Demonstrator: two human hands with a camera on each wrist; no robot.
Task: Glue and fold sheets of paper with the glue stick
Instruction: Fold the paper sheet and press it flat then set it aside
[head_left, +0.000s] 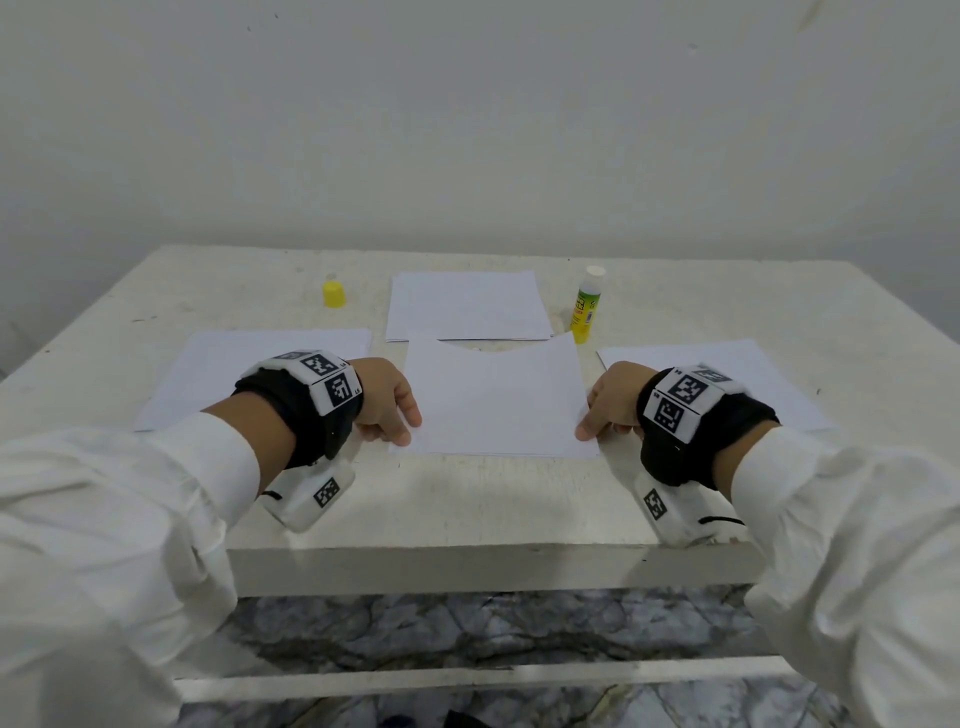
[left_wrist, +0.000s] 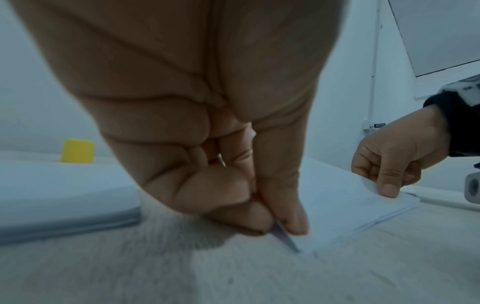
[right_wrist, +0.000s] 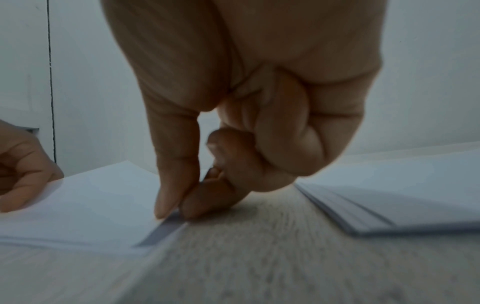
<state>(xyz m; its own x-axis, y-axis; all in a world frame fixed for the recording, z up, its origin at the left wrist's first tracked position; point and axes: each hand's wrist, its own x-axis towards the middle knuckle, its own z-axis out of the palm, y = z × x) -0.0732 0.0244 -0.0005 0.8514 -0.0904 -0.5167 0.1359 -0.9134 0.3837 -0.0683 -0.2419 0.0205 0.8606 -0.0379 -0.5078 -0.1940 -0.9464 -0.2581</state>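
Note:
A white sheet of paper (head_left: 496, 400) lies in front of me at the table's middle, its upper layer lifted a little off the layer below. My left hand (head_left: 395, 410) pinches the sheet's (left_wrist: 337, 197) near left corner between thumb and curled fingers (left_wrist: 288, 214). My right hand (head_left: 602, 410) pinches the near right corner of the sheet (right_wrist: 85, 201) between thumb and forefinger (right_wrist: 168, 197). The uncapped glue stick (head_left: 586, 306) stands upright behind the sheet to the right. Its yellow cap (head_left: 333, 294) stands at the back left, also seen as the cap (left_wrist: 77, 151) beyond my left hand.
Another white sheet (head_left: 467, 306) lies behind the middle one. A paper stack (head_left: 249, 374) lies at the left and another stack (head_left: 727, 379) at the right, seen from the wrist as a thick stack (right_wrist: 389, 205). The table's front edge (head_left: 488, 551) is just below my wrists.

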